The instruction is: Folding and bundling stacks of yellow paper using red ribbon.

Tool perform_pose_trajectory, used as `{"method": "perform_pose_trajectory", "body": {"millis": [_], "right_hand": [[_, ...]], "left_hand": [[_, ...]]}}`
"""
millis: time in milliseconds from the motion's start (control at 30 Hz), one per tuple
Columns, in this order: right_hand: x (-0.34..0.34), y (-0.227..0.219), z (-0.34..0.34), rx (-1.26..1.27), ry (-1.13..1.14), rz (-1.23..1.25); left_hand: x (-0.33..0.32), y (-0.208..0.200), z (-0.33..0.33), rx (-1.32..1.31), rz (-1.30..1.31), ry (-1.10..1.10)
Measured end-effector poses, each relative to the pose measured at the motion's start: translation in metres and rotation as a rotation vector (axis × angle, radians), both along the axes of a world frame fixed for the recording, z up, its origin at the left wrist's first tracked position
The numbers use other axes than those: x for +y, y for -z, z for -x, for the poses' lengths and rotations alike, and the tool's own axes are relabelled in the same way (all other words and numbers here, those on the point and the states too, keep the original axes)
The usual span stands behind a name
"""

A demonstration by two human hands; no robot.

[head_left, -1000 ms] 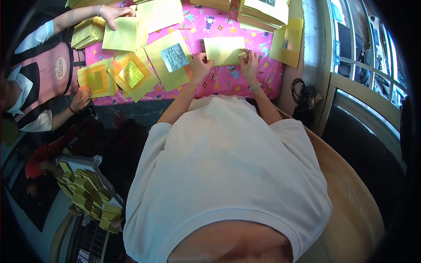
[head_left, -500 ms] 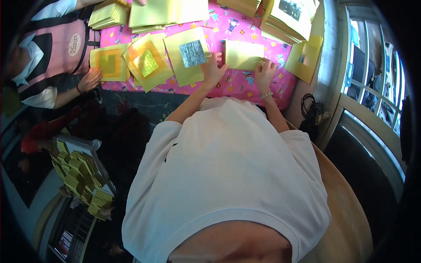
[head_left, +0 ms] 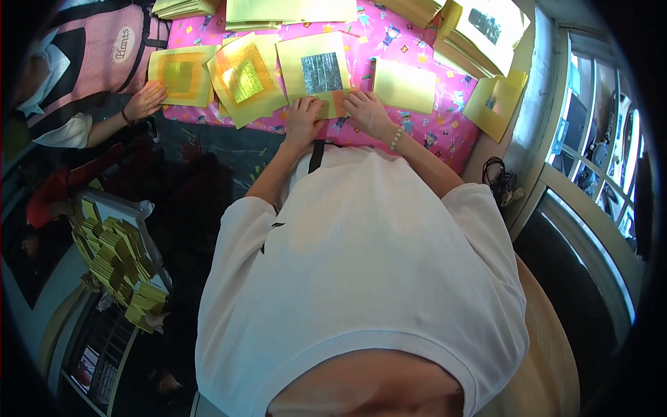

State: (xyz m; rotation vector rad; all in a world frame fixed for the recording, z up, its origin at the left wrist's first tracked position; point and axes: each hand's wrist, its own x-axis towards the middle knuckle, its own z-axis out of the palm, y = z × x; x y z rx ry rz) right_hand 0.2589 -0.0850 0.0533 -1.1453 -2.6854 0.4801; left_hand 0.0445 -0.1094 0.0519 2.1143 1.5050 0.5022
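A yellow paper sheet [head_left: 292, 62] with a silvery square patch [head_left: 322, 73] lies in front of me. Its near edge is turned up, and an orange strip shows on that flap. My left hand [head_left: 304, 121] grips the flap at its left side, fingers bent over the paper. At the flap's right end my right hand [head_left: 368, 112], with a beaded bracelet at the wrist, holds the edge with curled fingers. Just right of it sits a folded yellow paper packet [head_left: 404, 85], untouched. To the left lie two yellow sheets with orange-bordered squares, one tilted [head_left: 244, 76] and one flatter [head_left: 179, 75].
Stacks of yellow paper [head_left: 292, 10] stand along the far side of the pink patterned table cover [head_left: 434, 139]. A taller stack [head_left: 479, 35] is at the far right. Another person's hand [head_left: 144, 101] rests by the leftmost sheet. Black cables [head_left: 501, 182] hang beside the table.
Both hands have moved left from the folded packet to the near edge of the silver-patched sheet, and that edge is now turned up. The packet stays behind on the right.
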Motion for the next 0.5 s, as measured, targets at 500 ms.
{"method": "perform_pose_trajectory", "body": {"millis": [500], "right_hand": [[0.032, 0.008, 0.004, -0.041, -0.024, 0.374]], "left_hand": [[0.026, 0.007, 0.019, -0.048, 0.160, 0.067]]}}
